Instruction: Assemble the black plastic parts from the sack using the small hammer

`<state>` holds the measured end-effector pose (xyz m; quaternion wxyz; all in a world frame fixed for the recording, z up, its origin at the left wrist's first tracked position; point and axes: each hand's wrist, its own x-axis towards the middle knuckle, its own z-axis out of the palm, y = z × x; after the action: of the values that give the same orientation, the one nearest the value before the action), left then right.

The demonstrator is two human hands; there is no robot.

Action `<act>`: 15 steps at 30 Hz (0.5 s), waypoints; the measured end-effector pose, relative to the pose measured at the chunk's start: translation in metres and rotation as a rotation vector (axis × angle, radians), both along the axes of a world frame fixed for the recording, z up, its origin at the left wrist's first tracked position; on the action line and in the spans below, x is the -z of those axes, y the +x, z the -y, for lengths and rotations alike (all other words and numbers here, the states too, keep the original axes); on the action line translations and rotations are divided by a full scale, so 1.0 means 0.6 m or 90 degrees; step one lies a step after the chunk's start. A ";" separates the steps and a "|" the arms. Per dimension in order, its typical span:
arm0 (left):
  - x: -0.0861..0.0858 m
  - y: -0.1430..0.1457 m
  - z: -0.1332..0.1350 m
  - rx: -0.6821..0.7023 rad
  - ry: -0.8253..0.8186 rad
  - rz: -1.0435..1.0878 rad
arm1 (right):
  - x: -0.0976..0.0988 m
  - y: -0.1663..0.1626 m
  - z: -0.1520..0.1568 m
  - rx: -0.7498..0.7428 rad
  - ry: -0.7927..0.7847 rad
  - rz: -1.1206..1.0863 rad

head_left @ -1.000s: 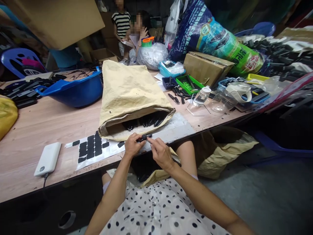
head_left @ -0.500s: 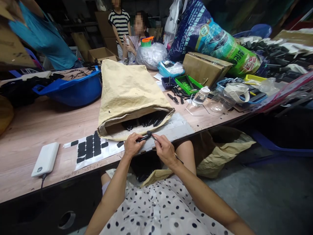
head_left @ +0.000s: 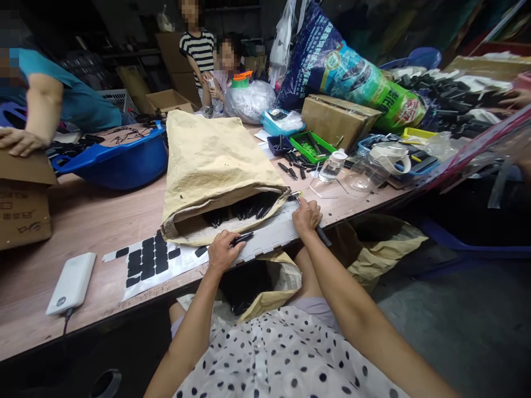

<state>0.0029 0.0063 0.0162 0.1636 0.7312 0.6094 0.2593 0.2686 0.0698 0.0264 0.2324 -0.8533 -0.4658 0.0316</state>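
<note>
"So, grip status?"

"Well apart, both occupied. A slim black rod-like piece (head_left: 243, 239) was clasped in the left hand (head_left: 224, 251), above the flat grey board (head_left: 274, 232). A black-handled tool (head_left: 323, 237) was gripped in the right hand (head_left: 306, 216), near the board's right end; its tip couldn't be made out."

"Risks?"

"A drop, probably. The piece was held close to the wood-look table's (head_left: 99, 215) front edge, so it could be lost into the gaping tan paper sack (head_left: 269, 301) below if the grip were loosened. The clear water-filled bottle (head_left: 332, 167) might be knocked if the right hand were swung outward."

"Obstructions?"

"More black pieces (head_left: 246, 210) were contained in the large tan paper bag (head_left: 215, 160), but access was narrowed by its sagging mouth. To its left were placed a white sheet of black rounded patches (head_left: 149, 257), a white power bank (head_left: 72, 282) and a blue plastic basin (head_left: 124, 166). A brown cardboard box (head_left: 22, 210) was touched by a co-worker's hand (head_left: 22, 143)."
</note>
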 end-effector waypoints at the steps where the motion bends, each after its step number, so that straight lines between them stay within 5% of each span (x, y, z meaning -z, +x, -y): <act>1: -0.001 -0.001 -0.001 0.003 0.003 0.002 | 0.003 -0.004 0.000 -0.010 0.004 0.017; 6: -0.003 -0.001 0.022 0.060 0.072 0.041 | 0.010 -0.014 0.002 -0.026 0.002 0.062; 11: 0.029 0.012 0.114 0.146 0.197 -0.034 | 0.007 -0.014 0.001 -0.026 -0.007 0.074; 15: 0.051 0.026 0.166 0.155 0.191 -0.080 | 0.008 -0.015 0.003 -0.033 -0.009 0.085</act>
<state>0.0184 -0.0934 -0.0143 0.0448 0.8306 0.4799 0.2788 0.2598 0.0682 0.0219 0.1940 -0.8428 -0.5019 -0.0158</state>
